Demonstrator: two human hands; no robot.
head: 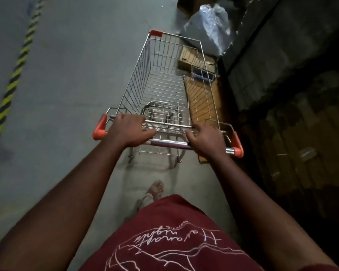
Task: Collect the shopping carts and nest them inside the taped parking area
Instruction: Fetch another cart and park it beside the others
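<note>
A wire shopping cart (pixel 143 75) with orange corner caps stands on the grey floor in front of me, its basket empty. My left hand (pixel 128 131) grips the left part of the cart's handle bar (pixel 169 143). My right hand (pixel 207 140) grips the bar's right part, close to the orange end cap. A yellow-and-black striped tape line (pixel 14 75) runs along the floor at the far left, well apart from the cart.
Flattened cardboard (pixel 202 94) and small boxes (pixel 186 61) lie on the floor under and beside the cart's right side. A crumpled plastic bag (pixel 209 26) sits ahead on the right. Dark stacked boxes (pixel 294 133) line the right side. My sandalled foot (pixel 156 189) is behind the cart.
</note>
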